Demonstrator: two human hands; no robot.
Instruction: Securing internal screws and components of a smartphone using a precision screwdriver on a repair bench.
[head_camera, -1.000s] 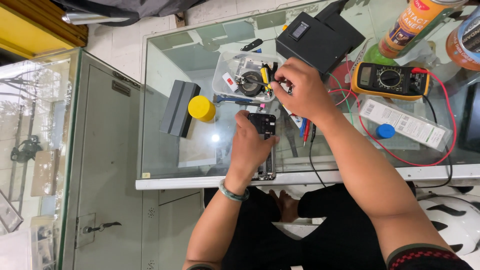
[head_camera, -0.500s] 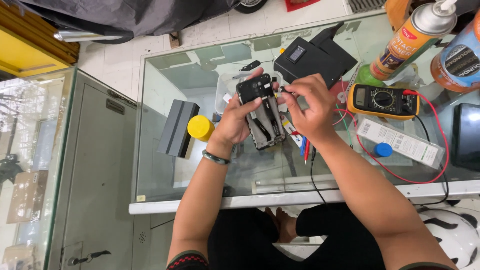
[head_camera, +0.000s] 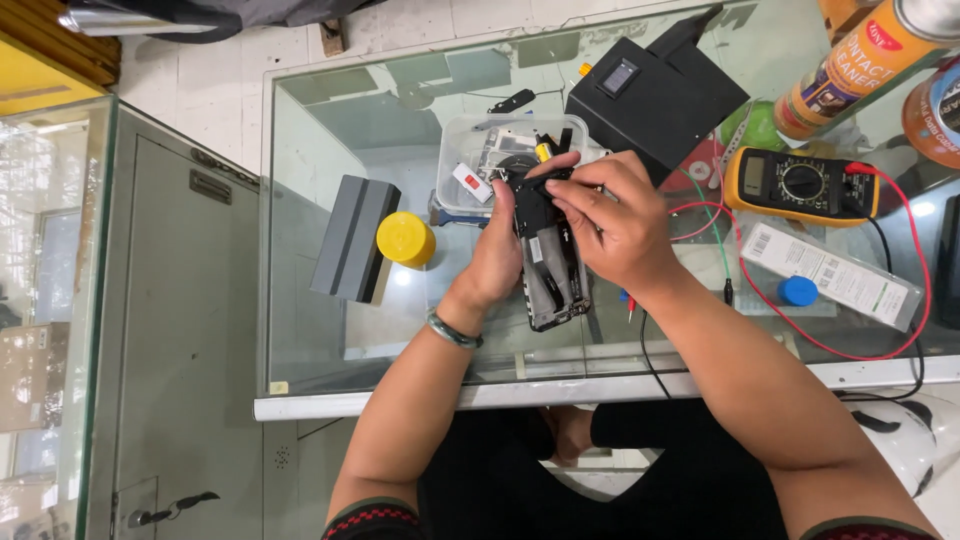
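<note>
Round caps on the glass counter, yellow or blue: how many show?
2. A yellow cap sits beside the grey block, left of the left hand; a blue cap lies by the white box. Clutter may hide others.

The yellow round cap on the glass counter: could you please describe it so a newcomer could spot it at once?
Start at the glass counter and find the left hand holding the opened phone. Left of that hand, beside a grey block, sits the yellow cap, the only bright yellow round thing there.
</note>
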